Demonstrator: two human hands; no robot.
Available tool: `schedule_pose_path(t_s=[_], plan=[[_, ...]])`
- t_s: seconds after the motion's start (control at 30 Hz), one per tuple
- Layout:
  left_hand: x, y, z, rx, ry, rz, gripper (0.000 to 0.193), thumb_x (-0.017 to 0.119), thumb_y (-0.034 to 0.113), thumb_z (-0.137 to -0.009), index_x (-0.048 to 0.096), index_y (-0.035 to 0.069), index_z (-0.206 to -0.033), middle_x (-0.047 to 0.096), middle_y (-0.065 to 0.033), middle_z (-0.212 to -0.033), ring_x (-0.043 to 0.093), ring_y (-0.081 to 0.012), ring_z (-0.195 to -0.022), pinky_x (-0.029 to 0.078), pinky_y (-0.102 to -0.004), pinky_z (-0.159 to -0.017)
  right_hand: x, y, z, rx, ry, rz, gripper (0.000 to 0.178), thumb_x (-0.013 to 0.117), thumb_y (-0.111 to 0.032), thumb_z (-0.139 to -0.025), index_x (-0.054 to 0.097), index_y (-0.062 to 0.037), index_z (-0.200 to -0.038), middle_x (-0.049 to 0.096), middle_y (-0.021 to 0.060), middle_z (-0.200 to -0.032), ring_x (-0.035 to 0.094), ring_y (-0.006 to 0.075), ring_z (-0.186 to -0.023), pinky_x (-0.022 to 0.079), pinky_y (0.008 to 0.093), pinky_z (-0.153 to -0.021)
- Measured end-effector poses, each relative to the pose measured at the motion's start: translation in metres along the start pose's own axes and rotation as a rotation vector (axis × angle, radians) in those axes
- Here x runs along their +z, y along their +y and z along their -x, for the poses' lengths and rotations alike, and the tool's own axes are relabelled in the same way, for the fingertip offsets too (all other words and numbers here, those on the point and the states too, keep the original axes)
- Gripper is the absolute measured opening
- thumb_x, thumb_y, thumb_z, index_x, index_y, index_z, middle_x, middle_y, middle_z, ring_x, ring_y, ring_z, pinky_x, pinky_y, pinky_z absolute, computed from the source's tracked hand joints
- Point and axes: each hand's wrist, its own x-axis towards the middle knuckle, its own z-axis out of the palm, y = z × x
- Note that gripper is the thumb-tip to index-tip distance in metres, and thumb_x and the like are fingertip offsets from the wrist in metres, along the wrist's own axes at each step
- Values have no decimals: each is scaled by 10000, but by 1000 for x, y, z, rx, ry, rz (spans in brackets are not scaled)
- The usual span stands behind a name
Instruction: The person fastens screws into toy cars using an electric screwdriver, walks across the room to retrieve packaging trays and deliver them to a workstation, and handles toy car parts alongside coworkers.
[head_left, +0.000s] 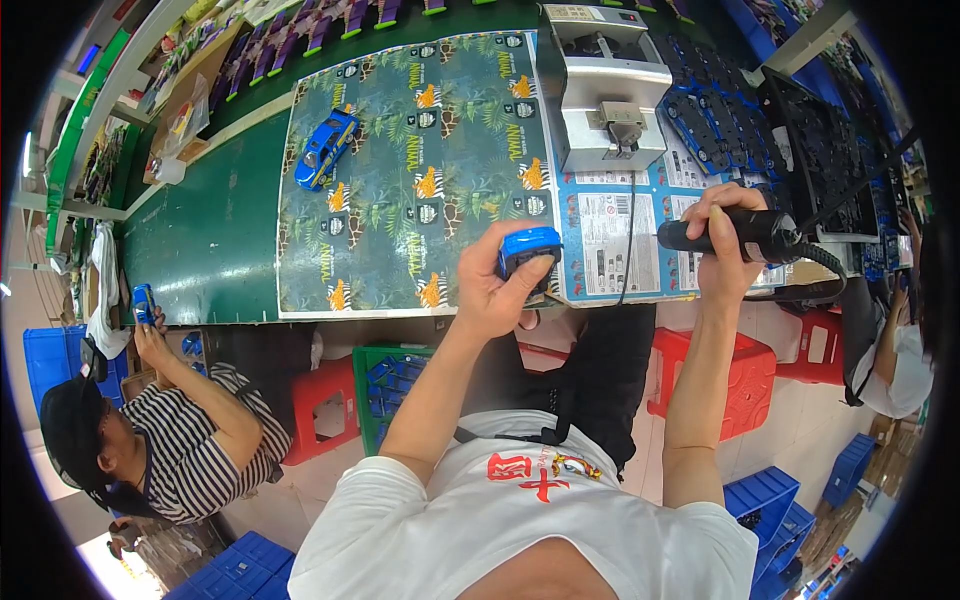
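The left hand (490,285) is gripping a blue toy car (528,250) above the table's near edge, while the right hand (722,245) is closing around a black corded electric screwdriver (745,235) just beside it, over jungle-print packaging sheets (400,170) where another blue toy car (327,147) is lying.

The one camera sits on my head and looks steeply down, close over my own arms. It faces the long green workbench (210,240) ahead. Its fisheye rim bends the edges.
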Motion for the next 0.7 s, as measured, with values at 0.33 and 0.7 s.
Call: schedule_pose_path(t_s=[0.33,0.7], plan=[[4,10,-3,20,-78,-88,278,701,143,-881,599,23,-1111,659,-81,-909,596,-97,-604,472,-235,-475,-20,-1,-11,149,-161,-115,286,728,-192,-810,561,-4,-946,579,86,-754,547,144,-592,485,320,-644],[17,-15,-7,-258,17,272,216,616,164,-957,576,37,-1126,668,-64,-934,650,-106,-787,545,-261,-606,51,-21,-84,-167,-43,-301,116,688,-37,-848,590,8,-891,554,59,-615,545,144,-515,506,315,-583]])
